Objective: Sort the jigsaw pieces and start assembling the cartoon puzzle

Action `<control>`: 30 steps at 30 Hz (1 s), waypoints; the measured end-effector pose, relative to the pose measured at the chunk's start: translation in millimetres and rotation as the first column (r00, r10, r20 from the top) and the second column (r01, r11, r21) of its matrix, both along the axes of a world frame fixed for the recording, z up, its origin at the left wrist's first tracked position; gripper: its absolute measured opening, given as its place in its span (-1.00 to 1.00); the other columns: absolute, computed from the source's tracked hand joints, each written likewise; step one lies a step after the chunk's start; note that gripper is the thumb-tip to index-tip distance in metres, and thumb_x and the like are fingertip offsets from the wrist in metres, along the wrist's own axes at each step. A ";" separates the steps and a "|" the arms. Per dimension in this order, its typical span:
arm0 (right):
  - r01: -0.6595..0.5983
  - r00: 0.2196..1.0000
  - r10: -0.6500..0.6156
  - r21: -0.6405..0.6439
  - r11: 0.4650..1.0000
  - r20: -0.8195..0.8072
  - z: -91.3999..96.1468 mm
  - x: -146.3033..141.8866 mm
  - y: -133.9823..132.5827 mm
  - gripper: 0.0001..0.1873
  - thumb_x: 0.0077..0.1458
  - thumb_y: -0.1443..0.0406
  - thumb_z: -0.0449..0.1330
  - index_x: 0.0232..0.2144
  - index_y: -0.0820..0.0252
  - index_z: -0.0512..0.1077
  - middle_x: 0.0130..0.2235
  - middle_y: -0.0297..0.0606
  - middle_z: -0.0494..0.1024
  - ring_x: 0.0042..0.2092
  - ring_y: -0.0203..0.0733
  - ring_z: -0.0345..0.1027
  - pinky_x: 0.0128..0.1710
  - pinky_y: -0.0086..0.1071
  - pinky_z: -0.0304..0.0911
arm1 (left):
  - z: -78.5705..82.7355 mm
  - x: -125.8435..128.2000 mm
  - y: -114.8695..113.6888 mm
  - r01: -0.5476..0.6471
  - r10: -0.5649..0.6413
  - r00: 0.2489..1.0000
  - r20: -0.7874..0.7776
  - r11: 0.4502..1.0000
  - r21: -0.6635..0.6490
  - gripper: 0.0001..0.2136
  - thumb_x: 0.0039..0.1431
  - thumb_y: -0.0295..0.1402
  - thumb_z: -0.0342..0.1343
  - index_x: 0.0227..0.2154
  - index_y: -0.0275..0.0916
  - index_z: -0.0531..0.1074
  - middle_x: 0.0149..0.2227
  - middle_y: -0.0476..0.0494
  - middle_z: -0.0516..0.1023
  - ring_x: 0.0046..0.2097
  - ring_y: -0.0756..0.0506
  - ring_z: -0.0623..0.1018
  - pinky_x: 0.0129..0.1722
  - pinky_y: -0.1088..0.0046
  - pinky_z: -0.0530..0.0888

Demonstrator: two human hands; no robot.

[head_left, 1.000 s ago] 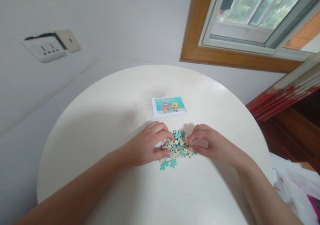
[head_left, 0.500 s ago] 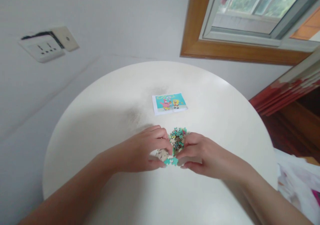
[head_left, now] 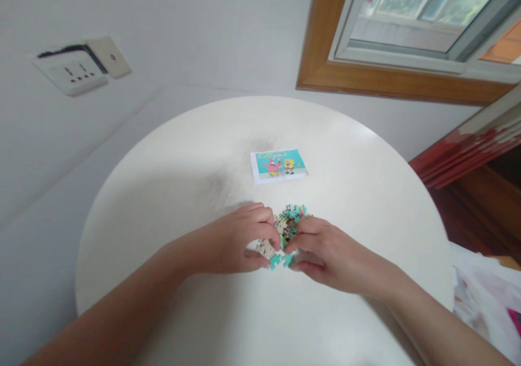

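A small heap of jigsaw puzzle pieces (head_left: 290, 219), teal, pink and beige, lies near the middle of a round white table (head_left: 163, 192). My left hand (head_left: 236, 244) and my right hand (head_left: 321, 252) cup the heap from either side, fingers curled and pressed against the pieces, fingertips almost meeting. A few teal pieces (head_left: 280, 261) stick out below the thumbs. Beyond the heap lies a small cartoon picture card (head_left: 279, 165), flat on the table.
A white wall with a power socket (head_left: 71, 73) rises behind the table on the left. A wood-framed window (head_left: 391, 84) sits at upper right. White and pink plastic bags (head_left: 484, 301) lie off the table's right edge, beside dark wooden furniture (head_left: 480, 203).
Both hands have pushed inward, gathering the spread pieces into a tighter heap between them. The camera view shifted slightly.
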State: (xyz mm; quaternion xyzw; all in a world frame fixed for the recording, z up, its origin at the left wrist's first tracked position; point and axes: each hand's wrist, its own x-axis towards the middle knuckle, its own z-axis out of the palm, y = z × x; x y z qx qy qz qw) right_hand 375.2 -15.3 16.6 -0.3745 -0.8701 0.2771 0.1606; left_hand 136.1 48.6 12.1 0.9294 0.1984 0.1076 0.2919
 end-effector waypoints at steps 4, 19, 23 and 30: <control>0.009 0.999 -0.010 -0.020 1.000 -0.043 4.6 7.8 0.6 -0.76 0.10 0.42 0.29 -0.15 0.13 0.49 -0.19 -0.22 0.49 -0.13 -0.15 0.38 -0.09 -0.30 0.29 | 1.4 1.5 0.0 0.003 -0.003 1.000 0.005 1.000 -0.014 -0.72 -0.02 -0.51 0.31 -0.23 -0.10 0.53 -0.22 -0.02 0.44 -0.12 -0.11 0.44 -0.02 0.39 0.34; 0.186 0.971 -0.185 0.006 0.983 0.152 6.9 37.2 7.0 -0.88 0.05 0.41 0.29 -0.30 0.15 0.50 -0.22 -0.21 0.55 -0.16 -0.11 0.44 -0.08 -0.22 0.32 | -20.2 29.2 -8.8 0.010 -0.030 0.994 0.108 0.985 0.174 -0.51 0.20 -0.36 0.18 0.21 -0.08 0.32 0.33 -0.18 0.25 0.33 -0.27 0.23 0.31 0.07 0.19; 0.152 0.978 -0.153 0.013 0.988 0.139 5.9 39.0 9.1 -0.89 0.10 0.42 0.24 -0.31 0.15 0.53 -0.26 -0.21 0.57 -0.18 -0.10 0.44 -0.09 -0.21 0.33 | -24.0 28.7 -6.2 0.056 -0.063 0.997 0.049 0.989 0.135 -0.49 0.24 -0.30 0.17 0.24 -0.14 0.29 0.33 -0.16 0.28 0.35 -0.21 0.24 0.37 0.13 0.14; 0.164 0.984 -0.167 -0.056 0.985 -0.057 11.6 48.1 13.2 -0.79 0.20 0.42 0.15 -0.28 0.11 0.57 -0.31 -0.28 0.58 -0.27 -0.22 0.44 -0.22 -0.34 0.32 | -24.5 28.1 -4.5 0.055 -0.065 0.995 0.074 0.990 0.133 -0.54 0.25 -0.31 0.16 0.20 -0.14 0.34 0.31 -0.15 0.33 0.33 -0.18 0.30 0.36 0.14 0.18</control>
